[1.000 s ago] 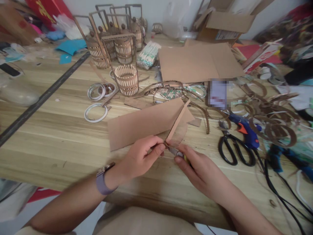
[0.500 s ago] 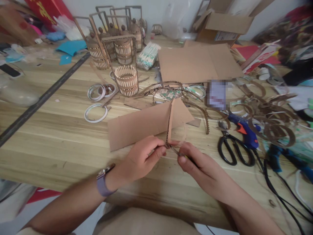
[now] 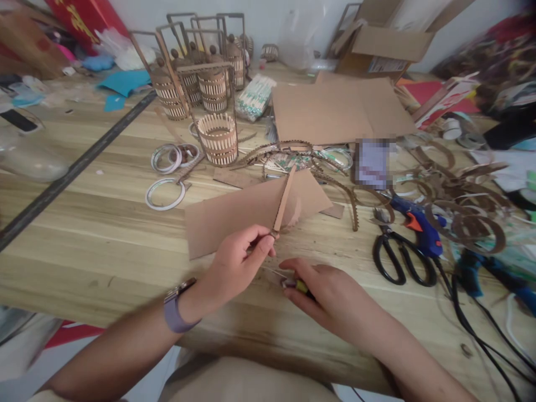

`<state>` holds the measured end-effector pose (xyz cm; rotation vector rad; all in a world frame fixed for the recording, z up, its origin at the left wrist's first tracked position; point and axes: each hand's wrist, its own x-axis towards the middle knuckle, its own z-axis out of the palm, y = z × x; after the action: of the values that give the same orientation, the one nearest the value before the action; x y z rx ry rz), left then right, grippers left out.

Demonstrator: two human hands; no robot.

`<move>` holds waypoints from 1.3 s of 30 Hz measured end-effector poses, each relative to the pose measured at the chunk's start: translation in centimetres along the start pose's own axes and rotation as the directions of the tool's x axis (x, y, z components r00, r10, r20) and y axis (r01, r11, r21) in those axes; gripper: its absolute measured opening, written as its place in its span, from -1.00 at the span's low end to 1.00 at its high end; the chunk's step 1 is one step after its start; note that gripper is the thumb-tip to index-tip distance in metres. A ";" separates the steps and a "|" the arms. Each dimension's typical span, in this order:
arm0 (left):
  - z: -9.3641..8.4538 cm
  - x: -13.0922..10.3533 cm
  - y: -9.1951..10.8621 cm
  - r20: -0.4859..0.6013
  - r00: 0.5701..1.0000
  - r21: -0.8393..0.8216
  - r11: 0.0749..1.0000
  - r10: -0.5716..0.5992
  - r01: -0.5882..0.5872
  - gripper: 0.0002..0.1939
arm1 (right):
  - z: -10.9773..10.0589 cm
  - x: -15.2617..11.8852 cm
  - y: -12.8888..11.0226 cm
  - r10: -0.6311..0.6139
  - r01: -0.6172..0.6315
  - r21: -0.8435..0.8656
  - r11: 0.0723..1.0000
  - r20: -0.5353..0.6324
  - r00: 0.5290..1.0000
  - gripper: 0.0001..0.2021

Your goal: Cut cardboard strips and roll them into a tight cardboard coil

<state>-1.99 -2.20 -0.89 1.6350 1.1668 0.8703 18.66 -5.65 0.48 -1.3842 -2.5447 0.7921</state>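
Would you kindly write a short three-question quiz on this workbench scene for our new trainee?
1. What do the fingers of the left hand hold?
a) a phone
b) a cardboard strip
c) a roll of tape

2. True or false: in this view, the black-handled scissors lie to the left of the blue glue gun.

3. Short answer: which hand is nearer the scissors?

Key: 1. b; 2. true; 3. the right hand

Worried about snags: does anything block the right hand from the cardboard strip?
Nothing loose shows between the right hand and the cardboard strip; only the left hand, pinching its near end, sits close.
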 end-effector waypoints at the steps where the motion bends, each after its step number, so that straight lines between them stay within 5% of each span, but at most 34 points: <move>1: 0.0 0.0 0.0 0.003 1.000 0.002 1.000 -0.002 0.002 -0.75 | 0.2 0.1 0.1 -0.019 0.019 -0.032 0.999 -0.018 1.000 -0.78; 5: 0.1 -0.2 0.2 0.021 1.000 -0.001 1.000 0.004 -0.004 -0.76 | 0.3 0.3 0.6 -0.069 0.062 -0.036 0.997 -0.267 0.961 -0.80; 8: 0.2 -0.4 0.4 0.073 0.997 0.004 1.000 0.011 -0.011 -0.79 | 0.0 0.3 0.7 -0.068 0.069 -0.017 0.997 -0.503 0.861 -0.79; 11: 0.4 -0.7 0.8 0.132 0.991 0.007 1.000 0.028 -0.030 -0.81 | -0.1 0.3 0.4 -0.100 0.099 -0.036 0.994 -0.615 0.782 -0.82; 24: 0.8 -1.2 1.0 0.211 0.921 0.191 0.910 0.328 -0.368 -0.82 | 0.5 0.4 -0.4 -0.136 0.180 -0.002 0.984 -0.662 0.737 -0.90; 33: 0.8 -1.1 0.7 0.265 0.886 0.176 0.884 0.382 -0.434 -0.83 | 0.5 0.4 -0.5 -0.130 0.188 0.006 0.982 -0.700 0.702 -0.90; 39: 0.3 -1.0 1.2 0.304 0.873 0.174 0.879 0.381 -0.445 -0.84 | -0.1 0.5 -0.3 -0.048 0.214 0.170 0.962 -0.666 0.745 -0.87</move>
<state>-1.63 -3.39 0.12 2.1808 0.7633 0.7622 18.21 -5.37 0.70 -1.1222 -1.8938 0.4433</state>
